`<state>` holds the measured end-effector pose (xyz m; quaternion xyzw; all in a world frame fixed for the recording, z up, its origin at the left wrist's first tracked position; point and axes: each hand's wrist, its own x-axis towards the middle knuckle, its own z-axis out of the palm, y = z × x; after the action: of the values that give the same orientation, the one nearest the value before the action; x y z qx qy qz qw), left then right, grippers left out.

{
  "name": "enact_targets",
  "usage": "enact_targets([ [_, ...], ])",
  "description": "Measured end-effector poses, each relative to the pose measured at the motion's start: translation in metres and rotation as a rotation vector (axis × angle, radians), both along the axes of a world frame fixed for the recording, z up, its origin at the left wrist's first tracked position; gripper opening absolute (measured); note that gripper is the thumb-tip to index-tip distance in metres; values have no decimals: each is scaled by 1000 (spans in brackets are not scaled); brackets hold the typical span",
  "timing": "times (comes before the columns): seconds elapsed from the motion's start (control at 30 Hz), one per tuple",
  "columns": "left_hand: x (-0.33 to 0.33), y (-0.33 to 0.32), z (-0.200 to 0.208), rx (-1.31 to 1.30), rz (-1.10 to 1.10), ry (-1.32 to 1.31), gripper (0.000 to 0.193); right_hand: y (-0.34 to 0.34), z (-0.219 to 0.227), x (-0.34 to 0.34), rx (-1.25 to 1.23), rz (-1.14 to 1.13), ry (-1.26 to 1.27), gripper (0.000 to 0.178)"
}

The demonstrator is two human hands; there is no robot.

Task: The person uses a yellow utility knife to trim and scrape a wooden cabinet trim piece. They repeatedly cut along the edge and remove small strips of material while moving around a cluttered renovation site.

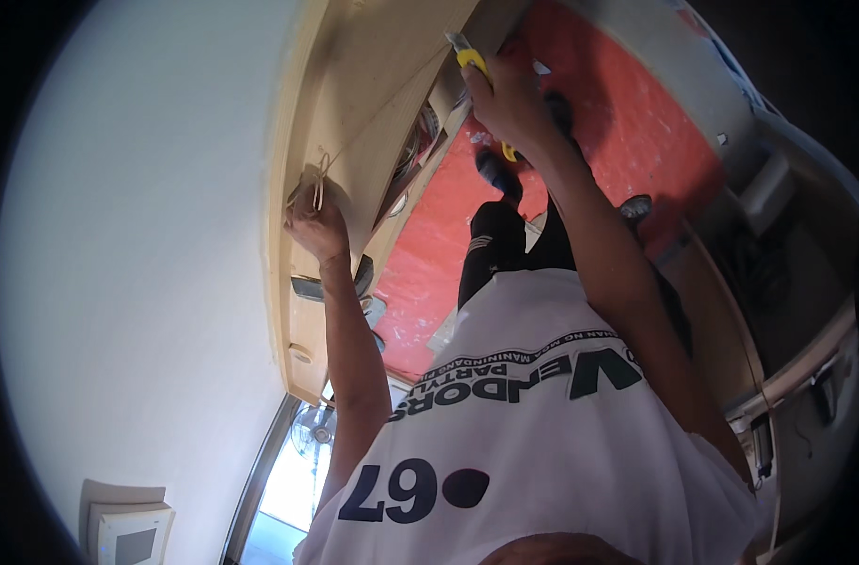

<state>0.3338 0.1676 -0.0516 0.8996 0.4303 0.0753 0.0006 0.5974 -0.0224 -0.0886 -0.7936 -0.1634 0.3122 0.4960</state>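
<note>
My left hand [316,221] is closed at the pale wooden surface [377,80], pinching a small loop of thin tan cord [323,169]. From this loop a fine strand seems to run across the wood toward my right hand. My right hand [516,102] is wrapped round a yellow utility knife [471,62] with its blade end pointing up and left, near the far edge of the wood. Whether the blade touches the strand, I cannot tell.
A white wall [156,235] borders the wood on the left. A dark block-shaped object [307,287] lies near my left wrist. Below is a red floor [627,122] with scattered scraps. A standing fan [318,435] is behind at lower left, near a wall-mounted panel [133,539].
</note>
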Motion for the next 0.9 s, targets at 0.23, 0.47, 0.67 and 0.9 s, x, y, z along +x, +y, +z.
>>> enact_targets([
  [0.23,-9,-3,9,-94,44,-49,21,6,19,5,-26,20,72,37],
  [0.47,-14,0,7,-57,5,-35,22,3,12,-8,20,-32,52,37],
  [0.67,-22,5,6,-88,14,-47,22,6,17,-8,-9,-16,21,37],
  [0.9,-21,4,7,-81,15,-45,22,4,17,-15,14,-52,24,38],
])
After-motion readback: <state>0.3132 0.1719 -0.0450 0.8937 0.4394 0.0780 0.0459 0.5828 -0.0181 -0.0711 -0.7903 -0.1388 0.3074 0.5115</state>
